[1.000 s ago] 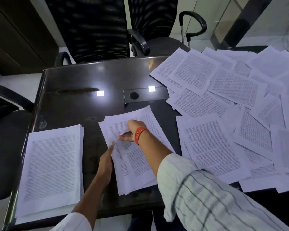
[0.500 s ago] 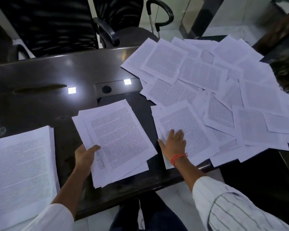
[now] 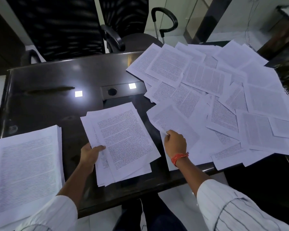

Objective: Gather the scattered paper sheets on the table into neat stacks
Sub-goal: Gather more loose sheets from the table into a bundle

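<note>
One sheet (image 3: 172, 120) is pinched at its corner by the right hand (image 3: 175, 142) beside the pile (image 3: 123, 140) gripped by the left hand (image 3: 90, 155), and should be laid on top next.

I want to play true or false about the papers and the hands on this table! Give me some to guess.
1. The left hand holds the small pile in the middle. True.
2. The right hand is flat on the bare table. False: it pinches the corner of a loose sheet.
3. The tidy stack lies at the left. True.
4. The scattered sheets are on the left. False: they cover the right side.
5. The right wrist wears an orange band. True.
</note>
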`<action>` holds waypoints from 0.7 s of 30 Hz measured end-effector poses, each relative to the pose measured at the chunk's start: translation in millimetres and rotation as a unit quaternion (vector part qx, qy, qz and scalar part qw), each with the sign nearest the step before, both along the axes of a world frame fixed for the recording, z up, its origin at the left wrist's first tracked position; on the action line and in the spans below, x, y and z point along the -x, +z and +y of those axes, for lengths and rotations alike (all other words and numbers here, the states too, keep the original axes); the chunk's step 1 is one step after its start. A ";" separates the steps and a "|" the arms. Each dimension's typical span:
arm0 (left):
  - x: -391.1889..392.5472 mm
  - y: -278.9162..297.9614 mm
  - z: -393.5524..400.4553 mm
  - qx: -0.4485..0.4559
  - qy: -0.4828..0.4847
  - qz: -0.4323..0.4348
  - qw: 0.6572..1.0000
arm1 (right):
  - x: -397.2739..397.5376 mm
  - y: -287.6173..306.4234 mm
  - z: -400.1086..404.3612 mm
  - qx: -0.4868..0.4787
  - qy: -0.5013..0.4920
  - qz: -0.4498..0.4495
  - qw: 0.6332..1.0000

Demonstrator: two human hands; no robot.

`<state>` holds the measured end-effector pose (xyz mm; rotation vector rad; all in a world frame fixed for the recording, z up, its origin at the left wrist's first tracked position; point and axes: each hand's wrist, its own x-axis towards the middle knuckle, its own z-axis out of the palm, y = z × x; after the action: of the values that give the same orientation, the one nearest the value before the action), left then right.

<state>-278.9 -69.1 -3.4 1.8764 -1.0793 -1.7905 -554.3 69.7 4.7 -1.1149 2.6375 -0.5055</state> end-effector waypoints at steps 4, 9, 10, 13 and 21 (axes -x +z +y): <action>-7.2 0.9 -4.6 -0.023 -0.014 0.014 1.000 | -15.4 6.3 -21.9 0.129 0.273 0.059 0.952; -23.6 -5.7 -13.6 -0.082 0.013 0.009 0.997 | -16.5 -13.8 -49.9 0.048 0.550 0.166 0.817; -27.2 -6.3 -14.5 -0.082 0.008 -0.001 0.997 | -11.6 -15.0 -55.9 0.045 0.549 0.168 0.817; -28.4 -0.4 -10.1 -0.081 0.021 0.042 0.996 | -2.5 -14.6 -67.6 0.042 0.532 0.143 0.834; -18.1 -3.5 -6.2 -0.046 -0.053 0.059 0.996 | -22.1 -34.3 -71.7 0.029 0.507 0.086 0.857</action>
<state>-260.7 -75.3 -6.9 1.7679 -1.0891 -2.0158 -532.2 -2.1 -29.7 -2.3704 1.7286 -0.2427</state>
